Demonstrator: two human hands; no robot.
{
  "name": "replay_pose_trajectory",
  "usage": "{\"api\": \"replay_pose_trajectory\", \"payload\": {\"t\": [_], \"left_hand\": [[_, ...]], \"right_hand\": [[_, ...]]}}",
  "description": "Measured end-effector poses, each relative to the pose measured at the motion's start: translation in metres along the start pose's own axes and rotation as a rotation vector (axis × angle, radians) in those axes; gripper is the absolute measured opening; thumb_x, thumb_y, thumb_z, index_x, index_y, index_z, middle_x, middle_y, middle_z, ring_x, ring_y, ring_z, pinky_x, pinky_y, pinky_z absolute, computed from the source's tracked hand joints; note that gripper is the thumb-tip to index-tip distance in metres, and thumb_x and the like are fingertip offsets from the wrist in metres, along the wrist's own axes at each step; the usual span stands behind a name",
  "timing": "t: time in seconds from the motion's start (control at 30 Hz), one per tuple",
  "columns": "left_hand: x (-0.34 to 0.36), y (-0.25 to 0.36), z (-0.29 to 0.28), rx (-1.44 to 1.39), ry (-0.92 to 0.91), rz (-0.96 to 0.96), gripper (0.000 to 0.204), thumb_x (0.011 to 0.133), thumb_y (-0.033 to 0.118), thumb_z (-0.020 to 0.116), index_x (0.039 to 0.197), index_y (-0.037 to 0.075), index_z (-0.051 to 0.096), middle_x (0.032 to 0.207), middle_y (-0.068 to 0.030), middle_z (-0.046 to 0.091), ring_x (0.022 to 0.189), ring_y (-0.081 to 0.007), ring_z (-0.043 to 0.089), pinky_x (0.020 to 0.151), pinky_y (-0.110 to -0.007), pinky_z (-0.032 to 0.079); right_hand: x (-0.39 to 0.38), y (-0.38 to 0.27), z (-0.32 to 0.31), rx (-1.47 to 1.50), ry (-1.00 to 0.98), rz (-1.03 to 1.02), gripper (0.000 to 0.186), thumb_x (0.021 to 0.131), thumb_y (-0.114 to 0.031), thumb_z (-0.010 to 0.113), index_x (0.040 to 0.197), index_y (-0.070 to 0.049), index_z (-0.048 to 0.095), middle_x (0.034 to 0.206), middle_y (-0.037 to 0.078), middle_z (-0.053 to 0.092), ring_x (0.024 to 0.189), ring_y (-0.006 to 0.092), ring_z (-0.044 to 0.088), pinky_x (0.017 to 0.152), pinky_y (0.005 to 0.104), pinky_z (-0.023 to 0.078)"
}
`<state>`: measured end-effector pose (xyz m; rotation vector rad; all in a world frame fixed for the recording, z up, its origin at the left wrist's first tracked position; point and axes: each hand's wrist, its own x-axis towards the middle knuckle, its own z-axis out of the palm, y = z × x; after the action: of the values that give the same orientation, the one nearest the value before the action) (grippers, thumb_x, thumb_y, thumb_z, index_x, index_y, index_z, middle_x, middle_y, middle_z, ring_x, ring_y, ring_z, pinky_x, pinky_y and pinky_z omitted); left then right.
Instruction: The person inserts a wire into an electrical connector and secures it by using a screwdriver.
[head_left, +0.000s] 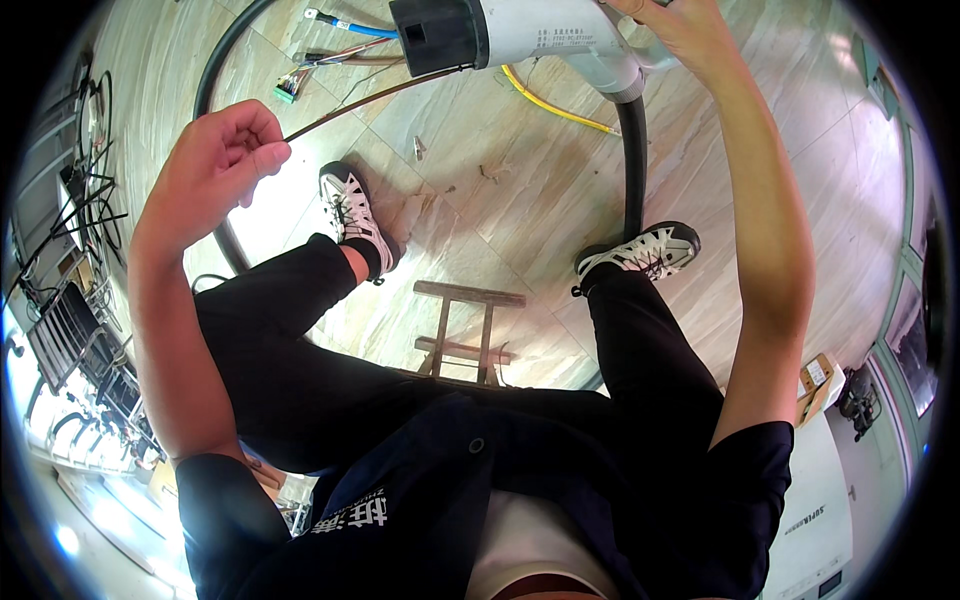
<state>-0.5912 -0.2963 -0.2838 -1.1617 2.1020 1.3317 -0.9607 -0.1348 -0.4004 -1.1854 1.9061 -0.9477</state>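
Wire pinched in my left hand, running right toward grey-black connector, gripped by my right hand.

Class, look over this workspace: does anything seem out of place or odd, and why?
A small pale scrap lies on the floor ahead of the shoes, like stray debris; I cannot tell what it is. Dark cables at far left look tangled. No spill or clear damage shows on the grey-and-black connector.

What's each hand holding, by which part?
Left hand: a thin brown wire, by its visible left end. Right hand: the grey connector, apparently by its rear, partly out of frame.
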Motion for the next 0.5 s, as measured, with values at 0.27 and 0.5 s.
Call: {"api": "replay_pose_trajectory", "payload": {"t": [0.27, 0.5], "left_hand": [[0.005, -0.016, -0.001, 0.104, -0.035, 0.148, 0.017, 0.096, 0.019, 0.058, 0.091, 0.003, 0.057, 0.077, 0.0011, 0.054, 0.058, -0.0012, 0.041, 0.055, -0.019, 0.033], [0.0, 0.001, -0.001, 0.033, 0.021, 0.025, 0.014, 0.087, 0.012, 0.065, 0.086, 0.002, 0.056, 0.073, 0.0046, 0.05, 0.054, 0.0004, 0.037, 0.05, -0.021, 0.03]], "right_hand": [[-0.001, -0.002, 0.001, -0.014, 0.002, 0.007, 0.048, 0.079, -0.049, 0.077, 0.084, -0.003, 0.065, 0.066, 0.0, 0.055, 0.061, 0.0083, 0.05, 0.053, 0.0275, 0.041], [0.001, 0.001, 0.0, -0.05, 0.006, -0.053, 0.048, 0.08, -0.048, 0.077, 0.081, -0.003, 0.064, 0.065, 0.0, 0.053, 0.062, 0.0085, 0.048, 0.055, 0.0285, 0.038]]}}
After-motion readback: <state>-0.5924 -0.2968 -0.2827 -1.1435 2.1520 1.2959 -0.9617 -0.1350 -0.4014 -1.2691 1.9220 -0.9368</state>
